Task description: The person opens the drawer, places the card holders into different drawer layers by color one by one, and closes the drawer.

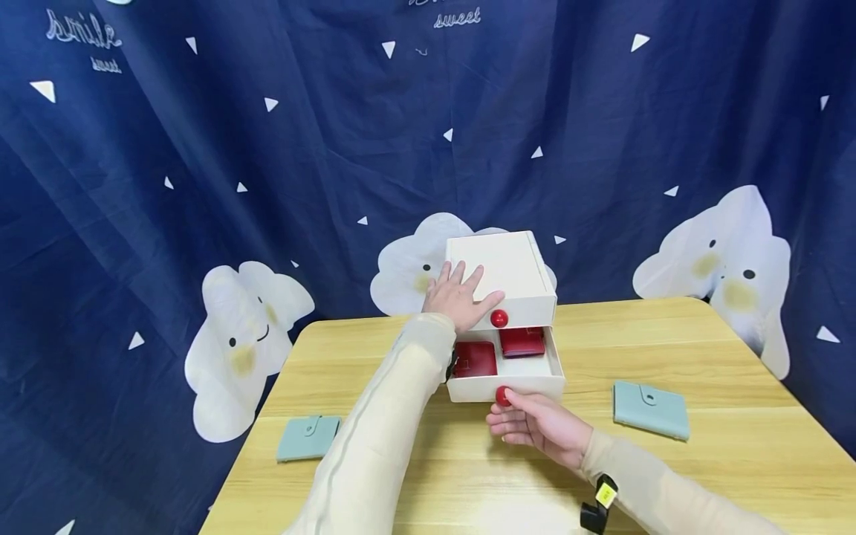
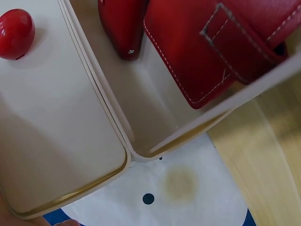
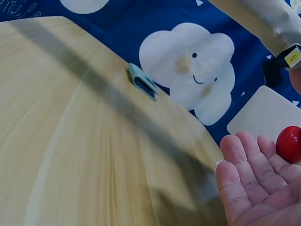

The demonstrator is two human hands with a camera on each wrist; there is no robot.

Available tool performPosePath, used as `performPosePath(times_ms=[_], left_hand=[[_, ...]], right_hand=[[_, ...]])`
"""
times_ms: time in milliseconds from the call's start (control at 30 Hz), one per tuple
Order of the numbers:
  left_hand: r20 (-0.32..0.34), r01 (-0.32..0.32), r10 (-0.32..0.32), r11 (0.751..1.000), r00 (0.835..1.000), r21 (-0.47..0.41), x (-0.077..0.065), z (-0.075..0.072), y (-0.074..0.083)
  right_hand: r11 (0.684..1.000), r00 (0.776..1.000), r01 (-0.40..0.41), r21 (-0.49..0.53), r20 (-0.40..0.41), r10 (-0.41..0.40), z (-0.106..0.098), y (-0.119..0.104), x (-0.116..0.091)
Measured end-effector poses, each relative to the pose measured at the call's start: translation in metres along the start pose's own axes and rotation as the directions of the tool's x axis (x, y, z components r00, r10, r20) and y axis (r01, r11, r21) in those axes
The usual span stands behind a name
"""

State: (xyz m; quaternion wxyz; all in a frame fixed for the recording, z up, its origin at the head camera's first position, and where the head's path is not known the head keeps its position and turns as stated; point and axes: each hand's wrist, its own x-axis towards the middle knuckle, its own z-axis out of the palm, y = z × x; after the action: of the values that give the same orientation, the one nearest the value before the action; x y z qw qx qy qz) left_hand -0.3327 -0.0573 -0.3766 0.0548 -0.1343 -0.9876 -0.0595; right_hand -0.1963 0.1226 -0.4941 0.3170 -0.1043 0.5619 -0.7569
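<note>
A white two-drawer box (image 1: 498,264) stands on the table with its lower drawer (image 1: 461,388) pulled out. In that drawer lie two red wallets, one at the left (image 1: 476,360) and one farther back (image 1: 522,342). My left hand (image 1: 458,299) rests on the box's top left part, fingers spread; the left wrist view barely catches it. At the lower drawer's red knob (image 1: 501,396) my right hand (image 1: 545,427) holds on with thumb and index finger, its other fingers loosely extended. The right wrist view shows the knob (image 3: 289,143) beside the fingers, with the thumb out of sight.
A light-blue wallet (image 1: 309,438) lies at the table's left, and another (image 1: 651,410) at the right. The closed upper drawer has its own red knob (image 1: 498,319). A dark blue curtain (image 1: 374,111) with cloud prints hangs behind the wooden table (image 1: 709,349).
</note>
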Motion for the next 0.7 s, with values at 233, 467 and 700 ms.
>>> performPosePath(times_ms=[233, 467, 700], left_hand=[[0.0, -0.005, 0.005, 1.0, 1.0, 0.0, 0.001, 0.001, 0.001], [-0.009, -0.015, 0.015, 1.0, 1.0, 0.003, 0.003, 0.002, -0.001], [-0.011, -0.015, 0.015, 1.0, 1.0, -0.015, 0.004, 0.004, -0.002]], right_hand=[[1.0, 1.0, 0.013, -0.005, -0.016, -0.013, -0.002, -0.003, 0.006], [1.0, 0.999, 0.027, -0.014, -0.042, -0.027, -0.005, -0.008, 0.015], [1.0, 0.998, 0.03, -0.005, -0.062, -0.031, -0.012, -0.01, 0.024]])
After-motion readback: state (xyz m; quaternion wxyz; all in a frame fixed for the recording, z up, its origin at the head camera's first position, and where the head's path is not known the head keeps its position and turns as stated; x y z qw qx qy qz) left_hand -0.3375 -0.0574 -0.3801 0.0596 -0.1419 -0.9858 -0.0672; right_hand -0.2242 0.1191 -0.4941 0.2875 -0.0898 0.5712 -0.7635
